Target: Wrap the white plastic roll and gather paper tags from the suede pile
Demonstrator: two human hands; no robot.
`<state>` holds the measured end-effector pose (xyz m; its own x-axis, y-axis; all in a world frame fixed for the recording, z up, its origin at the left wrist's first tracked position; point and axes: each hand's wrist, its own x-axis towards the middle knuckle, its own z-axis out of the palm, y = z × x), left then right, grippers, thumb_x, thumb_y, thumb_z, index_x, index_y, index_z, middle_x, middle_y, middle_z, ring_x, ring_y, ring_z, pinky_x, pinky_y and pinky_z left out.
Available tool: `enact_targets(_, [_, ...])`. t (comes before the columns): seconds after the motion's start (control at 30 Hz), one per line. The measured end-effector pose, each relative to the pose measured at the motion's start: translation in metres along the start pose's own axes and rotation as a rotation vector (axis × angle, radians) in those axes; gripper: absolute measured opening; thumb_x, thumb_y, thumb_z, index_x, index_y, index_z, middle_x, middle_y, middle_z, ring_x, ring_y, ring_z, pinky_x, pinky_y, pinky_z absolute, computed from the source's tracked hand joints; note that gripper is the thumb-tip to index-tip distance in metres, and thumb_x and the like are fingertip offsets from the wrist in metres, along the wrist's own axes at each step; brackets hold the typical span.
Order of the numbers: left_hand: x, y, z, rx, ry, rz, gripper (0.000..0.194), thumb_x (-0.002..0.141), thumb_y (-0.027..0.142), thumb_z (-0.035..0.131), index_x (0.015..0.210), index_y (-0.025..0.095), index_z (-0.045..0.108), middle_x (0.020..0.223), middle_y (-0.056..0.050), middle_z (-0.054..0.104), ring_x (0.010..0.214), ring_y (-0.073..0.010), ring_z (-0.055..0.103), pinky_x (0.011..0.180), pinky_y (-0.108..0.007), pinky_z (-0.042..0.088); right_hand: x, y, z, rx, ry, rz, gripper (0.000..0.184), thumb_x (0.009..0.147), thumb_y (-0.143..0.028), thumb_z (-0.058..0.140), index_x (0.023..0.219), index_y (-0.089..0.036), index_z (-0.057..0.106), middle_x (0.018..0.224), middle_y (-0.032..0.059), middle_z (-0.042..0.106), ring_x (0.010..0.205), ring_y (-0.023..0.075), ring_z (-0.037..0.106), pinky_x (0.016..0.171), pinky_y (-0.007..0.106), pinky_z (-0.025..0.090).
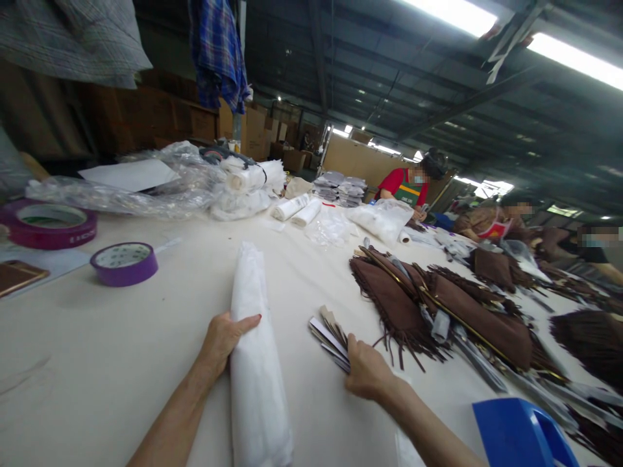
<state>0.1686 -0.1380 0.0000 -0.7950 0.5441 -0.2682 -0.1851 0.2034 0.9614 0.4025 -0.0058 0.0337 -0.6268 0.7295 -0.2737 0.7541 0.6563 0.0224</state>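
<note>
A long white roll of thin plastic bags or sheeting point(257, 383) lies lengthwise on the pale table in front of me. My left hand point(226, 337) grips its left side, thumb across the top and fingers hidden beneath. To the right, my right hand point(367, 366) is closed around a small bunch of flat card strips point(331, 337), white, tan and grey, fanned out toward the roll. Just beyond that hand lie brown fringed bags point(389, 292) with gold zips, some with plastic-wrapped parts on them.
At left are a purple tape roll point(125, 264), a magenta tape roll point(48, 224) and a phone point(19, 275). Clear plastic point(121, 198) and white rolls point(292, 206) lie farther back. A blue plastic object point(520, 431) sits at lower right. People point(411, 185) work across the table.
</note>
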Motion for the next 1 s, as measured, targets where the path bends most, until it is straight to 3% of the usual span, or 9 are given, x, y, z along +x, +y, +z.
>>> enact_targets(0.1, [-0.003,0.003,0.000,-0.018,-0.001,-0.009,0.040,0.046,0.036,0.074,0.073,0.009,0.061,0.062,-0.008,0.067,0.054,-0.0221,0.061,0.048,-0.029,0.047,0.005,-0.007,0.011,-0.004,0.072,0.030,0.055,0.066,0.001,0.047,0.120,0.003,0.039,0.105,0.0260,0.056,0.099,0.0325,0.054,0.083,0.038,0.040])
enact_targets(0.23, [-0.007,0.004,0.000,-0.021,-0.019,0.005,0.039,0.048,0.037,0.074,0.073,0.009,0.062,0.062,-0.008,0.067,0.053,-0.0224,0.061,0.047,-0.030,0.047,0.018,0.009,0.012,0.105,0.166,0.072,0.033,0.071,0.001,0.036,0.098,-0.007,0.054,0.098,0.0198,0.060,0.092,0.0278,0.057,0.079,0.036,0.040])
enact_targets(0.33, [-0.008,0.006,0.000,-0.019,-0.021,0.003,0.039,0.048,0.037,0.074,0.072,0.009,0.062,0.060,-0.008,0.066,0.052,-0.0227,0.060,0.046,-0.030,0.046,0.020,0.033,0.001,0.270,0.206,0.067,0.018,0.074,-0.008,0.041,0.081,-0.013,0.056,0.081,0.0101,0.063,0.078,0.0218,0.058,0.069,0.030,0.042])
enact_targets(0.4, [-0.007,0.006,0.000,-0.010,-0.017,0.002,0.039,0.048,0.038,0.074,0.071,0.009,0.062,0.058,-0.007,0.065,0.052,-0.0228,0.060,0.045,-0.030,0.045,0.012,0.049,-0.011,0.385,0.270,0.040,0.018,0.081,-0.021,0.038,0.085,-0.016,0.055,0.079,0.0053,0.063,0.074,0.0182,0.058,0.065,0.027,0.044])
enact_targets(0.47, [-0.006,0.005,-0.001,0.012,-0.015,0.003,0.040,0.048,0.040,0.074,0.070,0.009,0.062,0.058,-0.007,0.065,0.052,-0.0226,0.059,0.045,-0.030,0.044,-0.001,0.063,-0.021,0.679,0.422,-0.026,0.025,0.083,-0.034,0.039,0.095,-0.018,0.053,0.088,0.0047,0.064,0.080,0.0177,0.058,0.070,0.028,0.046])
enact_targets(0.57, [-0.003,0.002,-0.002,0.031,-0.020,0.002,0.041,0.048,0.043,0.073,0.070,0.010,0.062,0.057,-0.006,0.064,0.052,-0.0213,0.058,0.045,-0.029,0.043,-0.021,0.073,-0.025,1.323,0.669,-0.125,0.030,0.071,-0.042,0.060,0.092,-0.020,0.059,0.092,0.0051,0.067,0.089,0.0201,0.059,0.081,0.034,0.046])
enact_targets(0.7, [-0.003,0.002,-0.002,0.024,-0.024,-0.005,0.043,0.046,0.043,0.073,0.070,0.009,0.062,0.057,-0.004,0.063,0.052,-0.0202,0.057,0.046,-0.028,0.043,-0.029,0.064,0.001,1.637,0.776,-0.052,0.029,0.057,-0.037,0.075,0.080,-0.021,0.066,0.081,0.0040,0.071,0.081,0.0194,0.061,0.076,0.034,0.047])
enact_targets(0.83, [-0.005,0.004,-0.001,0.022,-0.018,-0.011,0.040,0.046,0.041,0.073,0.068,0.009,0.062,0.056,-0.005,0.063,0.051,-0.0204,0.057,0.045,-0.028,0.043,-0.019,0.051,0.031,1.735,0.742,0.068,0.036,0.051,-0.034,0.080,0.081,-0.020,0.065,0.077,0.0029,0.071,0.075,0.0188,0.062,0.068,0.031,0.049])
enact_targets(1.0, [-0.004,0.004,0.000,-0.006,-0.022,-0.029,0.040,0.046,0.040,0.074,0.070,0.010,0.062,0.057,-0.005,0.064,0.052,-0.0207,0.058,0.046,-0.028,0.044,-0.009,0.045,0.042,1.751,0.745,0.068,0.037,0.049,-0.028,0.081,0.080,-0.018,0.063,0.074,-0.0010,0.069,0.065,0.0138,0.060,0.060,0.026,0.049])
